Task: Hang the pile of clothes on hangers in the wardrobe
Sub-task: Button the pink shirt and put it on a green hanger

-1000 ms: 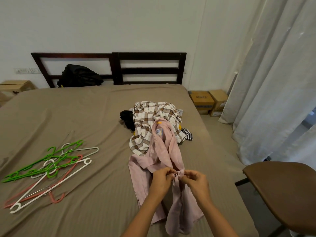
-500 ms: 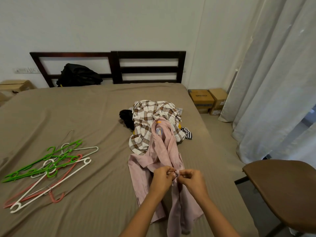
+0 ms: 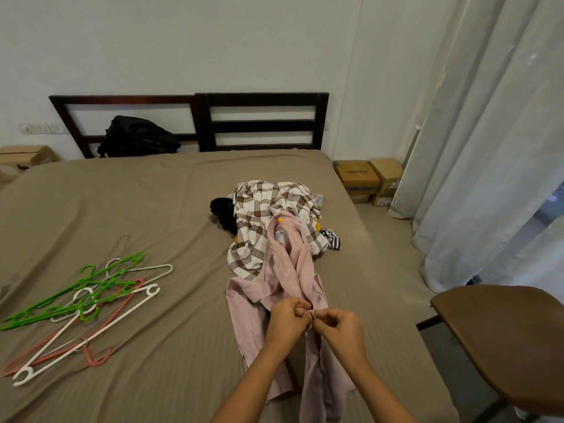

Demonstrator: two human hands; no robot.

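My left hand (image 3: 287, 320) and my right hand (image 3: 340, 331) meet over the front of the pink shirt (image 3: 293, 270). The shirt lies spread on the bed (image 3: 152, 209) just in front of me.

The fingers of both hands are curled in tight. My left fingers (image 3: 300, 306) pinch one edge of the shirt front, with the thumb pressed against the first finger. Almost no gap is between them. My right fingers (image 3: 327, 319) pinch the cloth just beside, in the same narrow way. The two pinches nearly touch each other. I cannot tell if a button is between the fingertips or only cloth, because it is too small to see.

The collar of the pink shirt points away from me, and its label (image 3: 280, 236) faces up. The collar end rests on the pile (image 3: 268, 209), where a brown and white checked garment is on top. A black garment (image 3: 224, 209) shows at the left side of the pile, and a striped cloth (image 3: 333, 238) at the right side. The lower part of the pink shirt runs toward me, under my wrists.

The hangers (image 3: 85, 300) lie in a loose heap on the bed, well apart to my left. They are green, white and pink, and they cross over each other. A brown chair (image 3: 503, 340) stands beside the bed at my right.
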